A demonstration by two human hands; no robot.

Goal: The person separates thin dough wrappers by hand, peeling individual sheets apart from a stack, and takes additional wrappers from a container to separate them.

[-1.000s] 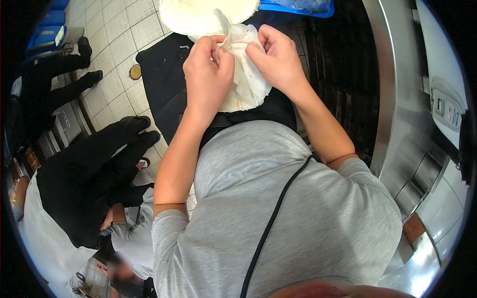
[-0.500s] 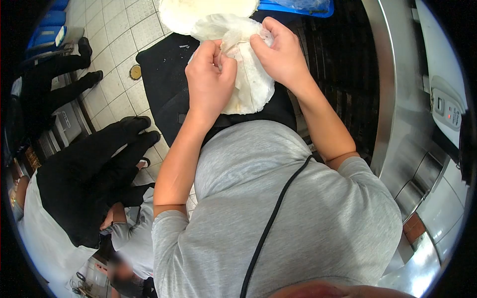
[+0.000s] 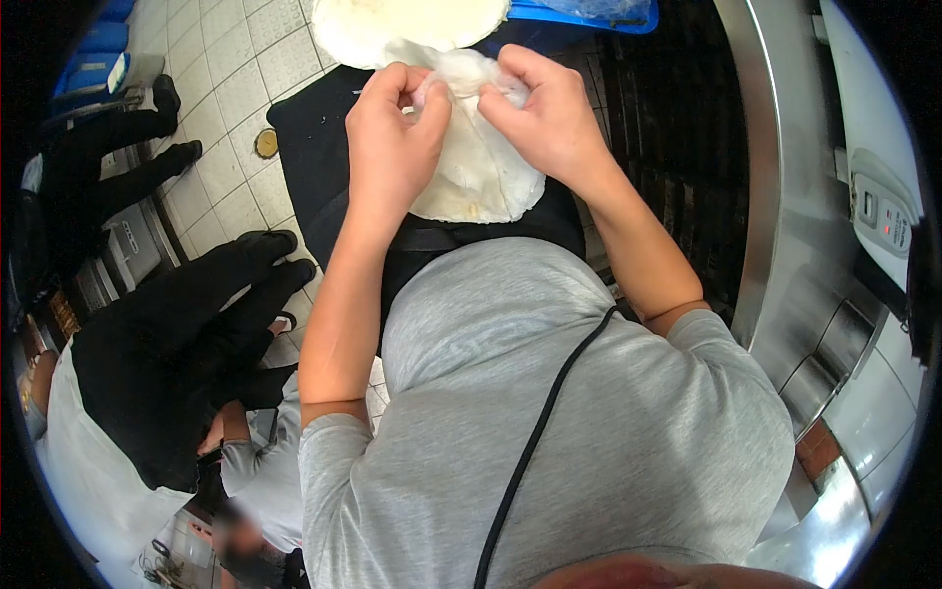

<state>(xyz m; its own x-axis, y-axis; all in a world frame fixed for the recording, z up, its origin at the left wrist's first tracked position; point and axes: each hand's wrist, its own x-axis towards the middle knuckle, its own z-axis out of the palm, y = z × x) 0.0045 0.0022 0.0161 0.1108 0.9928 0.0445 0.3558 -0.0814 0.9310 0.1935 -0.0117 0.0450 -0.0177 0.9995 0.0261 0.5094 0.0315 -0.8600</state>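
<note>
A thin, pale, round sheet hangs between my two hands over the dark cloth on my lap, with its upper part bunched into folds. My left hand pinches the sheet's upper left part between thumb and fingers. On the other side, my right hand grips the upper right part in the same way. Just beyond my hands lies a stack of similar pale round sheets, cut off by the top edge of the view.
A blue tray with clear plastic stands at the top. Black cloth covers my lap. A steel edge and a white device are at the right. Two people in dark trousers are at the left, over the tiled floor.
My left hand has moved a little left and up, and the hands are farther apart. The lower part of the sheet now hangs wider and flatter, while its raised top fold has come down.
</note>
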